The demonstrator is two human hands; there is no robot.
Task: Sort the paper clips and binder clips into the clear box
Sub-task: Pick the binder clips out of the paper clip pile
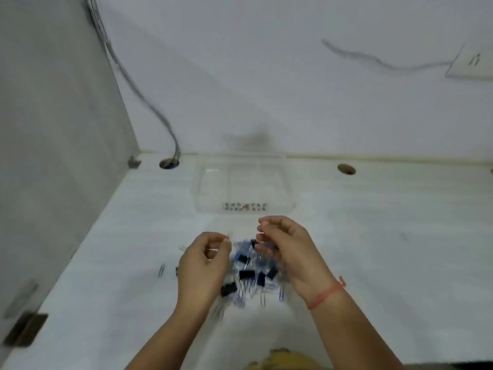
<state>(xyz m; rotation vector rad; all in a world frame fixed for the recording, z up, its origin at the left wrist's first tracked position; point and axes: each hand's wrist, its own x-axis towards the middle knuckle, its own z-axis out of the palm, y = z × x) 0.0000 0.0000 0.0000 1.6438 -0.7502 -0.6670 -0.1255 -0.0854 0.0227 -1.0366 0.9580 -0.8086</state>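
A heap of black binder clips (246,274) and blue paper clips (281,295) lies on the white desk in front of me, between my hands. My left hand (204,265) hovers at the heap's left edge with thumb and forefinger pinched on what looks like a thin paper clip. My right hand (285,244) hovers over the heap's upper right, fingers curled and pinched; the blur hides what it holds. The clear box (202,193) stands just beyond the heap, near the wall, with a label on its front.
One stray blue paper clip (161,271) lies left of the heap. Two cable holes (169,163) (346,169) pierce the desk's back edge, a grey cable drops into the left one. A partition wall closes the left side. A wall socket (472,62) sits at upper right.
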